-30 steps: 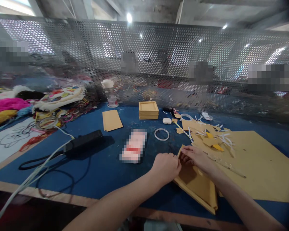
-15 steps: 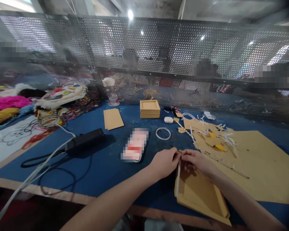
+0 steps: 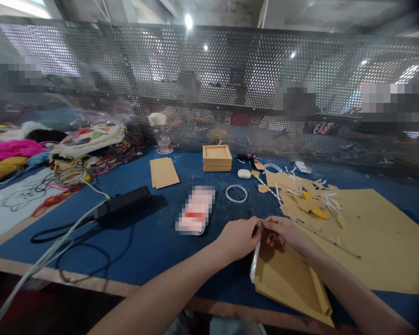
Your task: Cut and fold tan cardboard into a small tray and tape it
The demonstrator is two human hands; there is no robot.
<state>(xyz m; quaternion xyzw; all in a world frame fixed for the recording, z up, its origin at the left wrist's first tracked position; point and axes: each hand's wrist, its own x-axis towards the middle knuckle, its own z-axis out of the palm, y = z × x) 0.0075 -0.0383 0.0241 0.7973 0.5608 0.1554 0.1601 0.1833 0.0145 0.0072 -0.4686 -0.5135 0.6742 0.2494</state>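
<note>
A shallow kraft cardboard tray (image 3: 293,279) with folded-up sides lies tilted at the front right edge of the table. A shiny white strip (image 3: 255,260), like tape, runs along its left side. My left hand (image 3: 242,238) is closed on the tray's far left corner, thumb and fingers pinching the board. At the same corner my right hand (image 3: 282,232) pinches the edge, its fingertips nearly meeting the left ones and its other fingers curled over the tray's inside. Exactly what lies between the fingertips is hidden.
Ahead are a stack of finished-looking cardboard trays (image 3: 217,160), flat card pieces (image 3: 165,173), a phone (image 3: 197,209), a tape ring (image 3: 236,193) and a white case (image 3: 244,173). Paper scraps (image 3: 307,195) and a large kraft sheet (image 3: 380,246) lie right. A black power bank-like block (image 3: 124,204) with cables sits left.
The tray's left side has leaned slightly outward to the left, and more of its white strip shows. Both hands stay at the same corner with only small finger shifts.
</note>
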